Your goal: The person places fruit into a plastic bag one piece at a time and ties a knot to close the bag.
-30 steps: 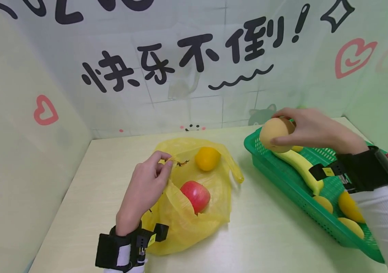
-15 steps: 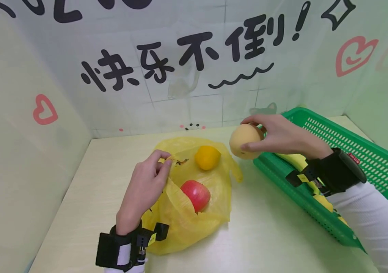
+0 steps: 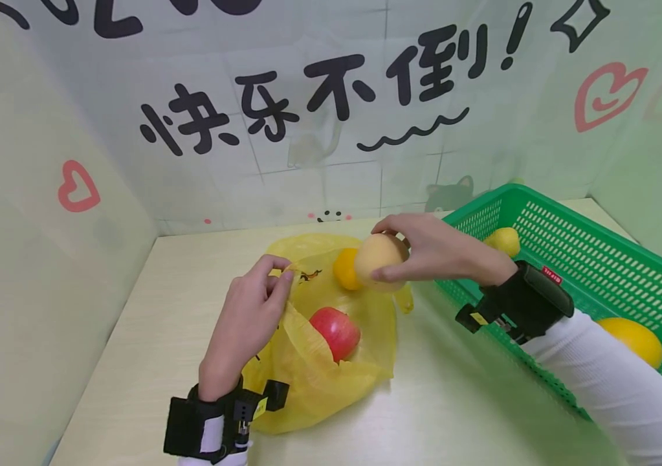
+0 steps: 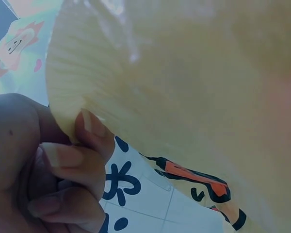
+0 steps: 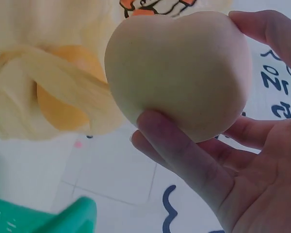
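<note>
Hold the rim of the yellow plastic bag [image 3: 319,398] in a light pinch of the left hand [image 3: 249,317], to spare the thin film. With the pale peach-shaped fruit [image 3: 376,262] gripped at the sides by the curled fingers and thumb of the right hand [image 3: 424,244], over the bag's right part, best lower gently toward the red apple [image 3: 333,331] and release low against bruising. Note the orange [image 3: 345,268] partly hidden behind the held fruit. Cannot tell the exact height above the bag, nor the green basket's [image 3: 610,255] contents beneath the right arm.
</note>
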The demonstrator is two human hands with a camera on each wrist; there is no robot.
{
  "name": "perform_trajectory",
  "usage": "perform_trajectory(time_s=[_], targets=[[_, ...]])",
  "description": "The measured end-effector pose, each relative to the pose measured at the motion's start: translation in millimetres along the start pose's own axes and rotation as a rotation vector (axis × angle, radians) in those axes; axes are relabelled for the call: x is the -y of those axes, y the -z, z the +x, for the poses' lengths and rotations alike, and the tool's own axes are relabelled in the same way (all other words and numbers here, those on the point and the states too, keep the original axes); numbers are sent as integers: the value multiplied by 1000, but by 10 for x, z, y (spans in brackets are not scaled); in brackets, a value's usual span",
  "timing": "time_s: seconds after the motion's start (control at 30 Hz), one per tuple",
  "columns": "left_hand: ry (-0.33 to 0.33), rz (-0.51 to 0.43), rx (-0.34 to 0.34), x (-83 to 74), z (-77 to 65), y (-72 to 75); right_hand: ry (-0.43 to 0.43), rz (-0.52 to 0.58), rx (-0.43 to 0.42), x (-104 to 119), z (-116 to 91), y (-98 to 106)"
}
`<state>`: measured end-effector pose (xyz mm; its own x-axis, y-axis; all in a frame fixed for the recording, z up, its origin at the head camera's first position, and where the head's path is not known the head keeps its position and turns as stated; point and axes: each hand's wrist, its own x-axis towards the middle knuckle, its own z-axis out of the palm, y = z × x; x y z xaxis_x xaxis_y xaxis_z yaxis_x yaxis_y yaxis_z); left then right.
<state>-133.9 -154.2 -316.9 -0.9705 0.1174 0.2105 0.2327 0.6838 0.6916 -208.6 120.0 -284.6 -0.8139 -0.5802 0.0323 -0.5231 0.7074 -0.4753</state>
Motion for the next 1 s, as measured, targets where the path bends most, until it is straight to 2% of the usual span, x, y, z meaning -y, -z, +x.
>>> perform_trajectory(time_s=[0.5,0.73,1.0], targets=[[-5,-3,-1,-12,-5,6,81,-26,29,210,227,-404],[4,-6,3,-10,1,6,39,-4,44,263,303,-556],[16,-2,-2,-2,5,13,4,-29,39,267,369,-679]])
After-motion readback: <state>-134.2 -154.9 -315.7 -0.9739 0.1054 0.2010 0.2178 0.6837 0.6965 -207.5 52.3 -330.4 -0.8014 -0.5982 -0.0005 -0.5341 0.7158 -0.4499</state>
